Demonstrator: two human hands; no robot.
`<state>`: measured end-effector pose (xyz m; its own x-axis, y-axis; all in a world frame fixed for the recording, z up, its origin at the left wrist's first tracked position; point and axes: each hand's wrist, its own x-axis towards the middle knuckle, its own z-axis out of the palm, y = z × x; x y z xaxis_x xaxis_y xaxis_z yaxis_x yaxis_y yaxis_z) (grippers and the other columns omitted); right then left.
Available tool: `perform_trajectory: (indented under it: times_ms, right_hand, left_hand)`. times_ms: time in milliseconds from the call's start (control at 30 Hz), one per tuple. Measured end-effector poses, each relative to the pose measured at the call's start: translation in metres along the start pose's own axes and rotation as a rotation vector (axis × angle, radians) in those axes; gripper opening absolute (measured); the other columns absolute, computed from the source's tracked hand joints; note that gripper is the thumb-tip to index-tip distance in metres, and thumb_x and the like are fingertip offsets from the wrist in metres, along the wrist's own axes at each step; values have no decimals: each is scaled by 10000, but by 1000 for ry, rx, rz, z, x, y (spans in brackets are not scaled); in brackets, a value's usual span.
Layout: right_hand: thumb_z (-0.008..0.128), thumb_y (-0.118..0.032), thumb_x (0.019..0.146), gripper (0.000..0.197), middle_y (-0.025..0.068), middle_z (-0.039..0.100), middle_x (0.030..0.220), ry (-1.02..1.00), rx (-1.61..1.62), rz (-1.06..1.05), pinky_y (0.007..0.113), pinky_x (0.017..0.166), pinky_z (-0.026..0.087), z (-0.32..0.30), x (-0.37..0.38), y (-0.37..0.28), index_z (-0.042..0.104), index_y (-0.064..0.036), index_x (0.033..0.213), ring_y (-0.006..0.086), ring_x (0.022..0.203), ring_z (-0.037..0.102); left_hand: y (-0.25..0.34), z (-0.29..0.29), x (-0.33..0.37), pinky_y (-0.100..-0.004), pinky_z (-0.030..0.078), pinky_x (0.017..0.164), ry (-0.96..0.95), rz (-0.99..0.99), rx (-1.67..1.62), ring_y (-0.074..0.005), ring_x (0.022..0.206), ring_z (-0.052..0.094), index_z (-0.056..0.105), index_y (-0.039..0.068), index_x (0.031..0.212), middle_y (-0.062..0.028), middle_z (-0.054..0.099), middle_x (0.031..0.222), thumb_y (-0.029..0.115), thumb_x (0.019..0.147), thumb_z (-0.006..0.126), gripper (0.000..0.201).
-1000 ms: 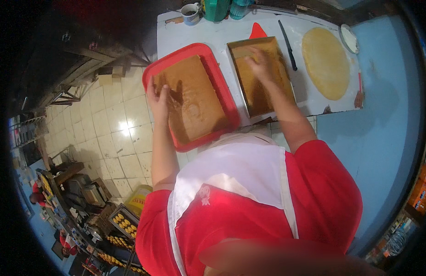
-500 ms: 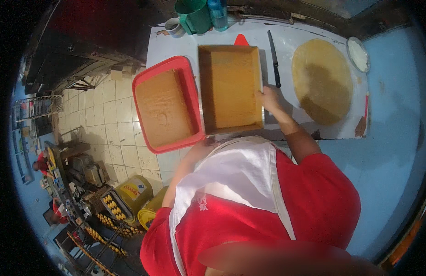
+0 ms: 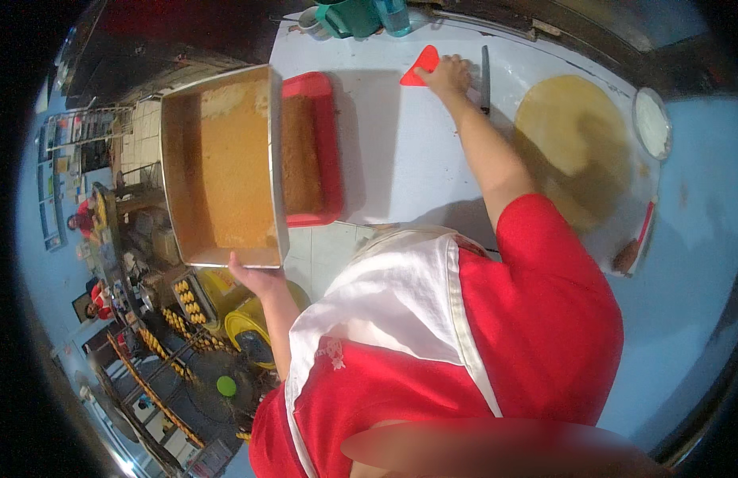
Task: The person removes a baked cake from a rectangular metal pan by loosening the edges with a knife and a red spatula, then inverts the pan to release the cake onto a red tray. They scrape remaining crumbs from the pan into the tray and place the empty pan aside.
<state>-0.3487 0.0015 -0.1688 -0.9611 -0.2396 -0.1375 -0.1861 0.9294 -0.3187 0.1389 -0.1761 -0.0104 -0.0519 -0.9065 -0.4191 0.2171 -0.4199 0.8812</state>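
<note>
My left hand grips the near rim of a deep metal baking pan, thumb over the edge and the other fingers hidden. The pan is held up at the left, its inside coated with brown crumbs. Below it, partly covered, a brown sheet cake lies on a red tray. My right hand is stretched to the far part of the table with fingers apart. Its thumb touches a red flat scraper lying there. Just right of the fingers lies a long knife with a black handle.
On the white table are a round flat sheet of dough, a bowl of white powder and a red-handled brush. A green jug stands at the back. Yellow buckets and racks of pastries fill the lower left.
The pan has moved left, off the table and over the tray, in my left hand. My right hand has let go of the pan and reached forward to the red scraper.
</note>
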Motion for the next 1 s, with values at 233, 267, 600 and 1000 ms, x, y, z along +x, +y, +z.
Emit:
perform_trajectory:
  times_ms: [233,267,600,1000]
  right_hand:
    - [904,-536,788,790,140,668,1360,-29,-77,6,467,1034,542,50,31,14,655,-79,1382,314,1298,608]
    - [901,-481,798,742,146,690,1322,-89,74,1,472,1019,548,53,35,12,654,-80,1371,318,1269,633]
    - [690,-220,970,332,178,767,1212,-175,567,-318,479,973,563,59,43,-44,692,-123,1288,362,1135,726]
    - [527,-141,1009,416,187,744,1283,-407,135,-418,493,1016,551,77,34,-133,679,-216,1389,382,1209,705]
  left_hand:
    - [17,-64,-12,-524,559,970,118,41,8,-321,1239,636,556,182,1475,-77,633,1402,639,893,600,741]
    - [18,-72,-13,-521,558,971,128,32,8,-321,1241,636,551,179,1480,-81,631,1407,646,895,595,749]
    - [6,-153,-9,-508,520,1003,140,7,-24,-330,1286,577,476,137,1537,-113,562,1464,558,959,526,717]
    - [-37,-360,-92,-503,544,980,469,-201,-59,-363,1150,662,600,46,1335,-151,671,1261,380,880,560,566]
